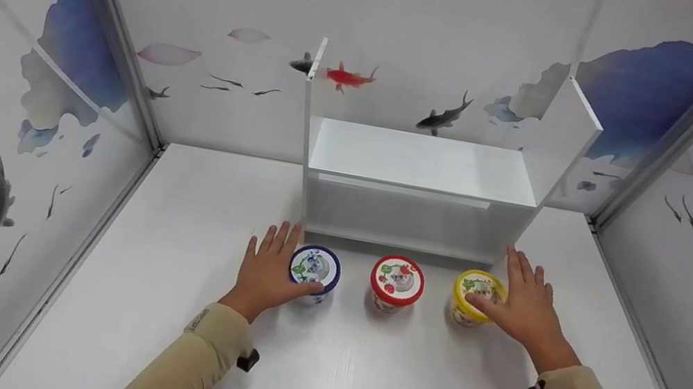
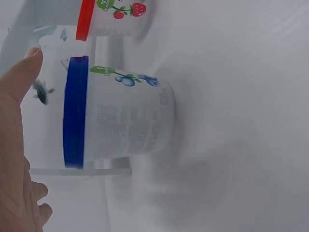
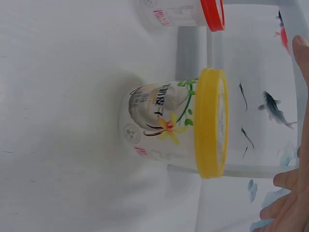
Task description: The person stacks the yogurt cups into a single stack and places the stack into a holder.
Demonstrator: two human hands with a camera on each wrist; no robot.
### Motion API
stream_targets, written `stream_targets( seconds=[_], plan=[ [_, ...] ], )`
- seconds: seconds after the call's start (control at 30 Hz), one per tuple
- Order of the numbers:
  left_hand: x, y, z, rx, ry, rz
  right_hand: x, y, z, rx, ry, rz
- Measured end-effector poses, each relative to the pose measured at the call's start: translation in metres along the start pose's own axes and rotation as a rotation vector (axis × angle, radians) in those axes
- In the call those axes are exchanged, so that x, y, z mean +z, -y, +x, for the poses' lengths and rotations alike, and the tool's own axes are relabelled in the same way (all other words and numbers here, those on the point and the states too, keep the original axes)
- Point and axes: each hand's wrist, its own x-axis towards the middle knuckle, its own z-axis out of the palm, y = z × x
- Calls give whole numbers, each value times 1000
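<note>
Three lidded tubs stand upright in a row on the white table. At the left is a tub with a blue lid (image 1: 315, 264) and blueberries printed on its side. My left hand (image 1: 268, 273) hovers beside it, fingers straight, thumb stretched over the lid's near edge. The red-lidded tub (image 1: 397, 280) with strawberries is in the middle, apart from both hands. On the right stands the yellow-lidded tub (image 3: 159, 123) with a flower print. My right hand (image 1: 526, 309) is close by its right side, fingers straight, thumb over the lid. Both wrist views show a gap between hand and lid.
A white two-level shelf (image 1: 426, 162) with tall side panels stands right behind the tubs. Patterned walls (image 1: 221, 103) enclose the table (image 1: 344, 377) at the back and both sides, with metal posts in the corners.
</note>
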Motion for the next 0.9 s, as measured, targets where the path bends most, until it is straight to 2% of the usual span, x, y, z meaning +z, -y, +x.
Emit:
stream_targets(
  seconds=[0.13,0.37,0.5,0.67,0.8,0.9],
  plan=[
    [10,10,-6,-4,13,-38,14,-6,-3,17,4,49],
    [20,19,-10,-47,13,-111,35,-13,-2,64,41,90],
    [25,20,-10,-53,27,-151,44,-19,-4,108,46,112],
    [30,19,-9,-55,42,-159,52,-25,-6,147,43,151],
    [33,19,-9,-48,37,-180,57,-27,-7,177,40,210],
    [36,20,-9,-33,16,-230,61,-29,-8,187,17,260]
  ],
)
